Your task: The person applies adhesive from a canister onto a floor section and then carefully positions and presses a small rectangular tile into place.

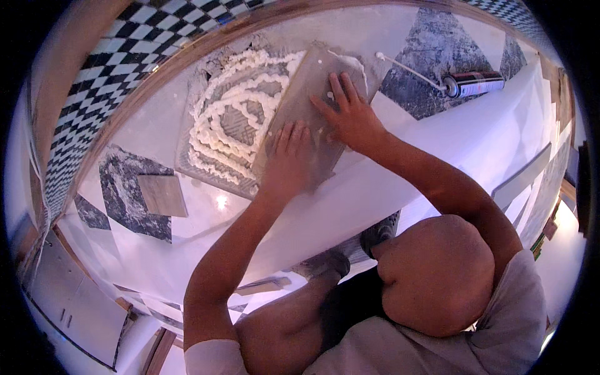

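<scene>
My left hand (pixel 289 159) lies flat on a grey-brown plank-like tile (pixel 294 97), near its lower left edge. Higher up the same tile, my right hand (pixel 355 119) rests with its fingers spread. Neither hand is wrapped around anything. Left of the tile, thick squiggles of cream-white foam (pixel 215 134) run over a panel with a ridged surface (pixel 240 122). The tile's left edge borders the foam; whether foam lies beneath it is hidden. A strip of white foam (pixel 357 64) shows at the tile's upper right end.
A foam can (pixel 475 84) with a long thin nozzle tube lies on the right. A small grey-brown tile piece (pixel 164 195) sits on the black-and-white floor at left. White sheeting (pixel 437 147) stretches across the near side. Black-and-white checkered wall (pixel 94 75) rises at the far left.
</scene>
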Demonstrator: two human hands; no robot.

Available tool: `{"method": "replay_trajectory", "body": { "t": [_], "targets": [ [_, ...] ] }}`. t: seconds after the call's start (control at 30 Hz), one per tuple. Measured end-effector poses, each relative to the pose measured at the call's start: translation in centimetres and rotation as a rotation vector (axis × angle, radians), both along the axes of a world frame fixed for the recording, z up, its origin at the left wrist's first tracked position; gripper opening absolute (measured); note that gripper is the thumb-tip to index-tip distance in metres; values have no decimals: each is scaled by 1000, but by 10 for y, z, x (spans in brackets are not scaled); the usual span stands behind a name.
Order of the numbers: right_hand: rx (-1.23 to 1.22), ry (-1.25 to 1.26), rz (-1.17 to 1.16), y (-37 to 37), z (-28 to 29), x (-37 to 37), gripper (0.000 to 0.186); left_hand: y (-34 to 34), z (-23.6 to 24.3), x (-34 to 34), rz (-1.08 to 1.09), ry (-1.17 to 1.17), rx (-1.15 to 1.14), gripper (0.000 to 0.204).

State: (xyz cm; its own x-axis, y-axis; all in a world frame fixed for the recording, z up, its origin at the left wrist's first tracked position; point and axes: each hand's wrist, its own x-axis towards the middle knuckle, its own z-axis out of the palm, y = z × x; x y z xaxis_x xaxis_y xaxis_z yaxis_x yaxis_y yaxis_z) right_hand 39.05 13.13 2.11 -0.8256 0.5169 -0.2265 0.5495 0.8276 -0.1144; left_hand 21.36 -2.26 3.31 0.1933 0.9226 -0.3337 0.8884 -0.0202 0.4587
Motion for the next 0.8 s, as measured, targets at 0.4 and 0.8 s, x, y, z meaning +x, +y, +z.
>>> {"method": "replay_trajectory", "body": {
  "t": [0.4, 0.8],
  "targets": [
    [-8, -10, -5, 3, 8, -11, 108, -7, -4, -10, -17, 30, 49, 110],
    [-21, 47, 8, 1, 5, -4, 104, -83, 23, 15, 239, -62, -63, 77]
  ]
}}
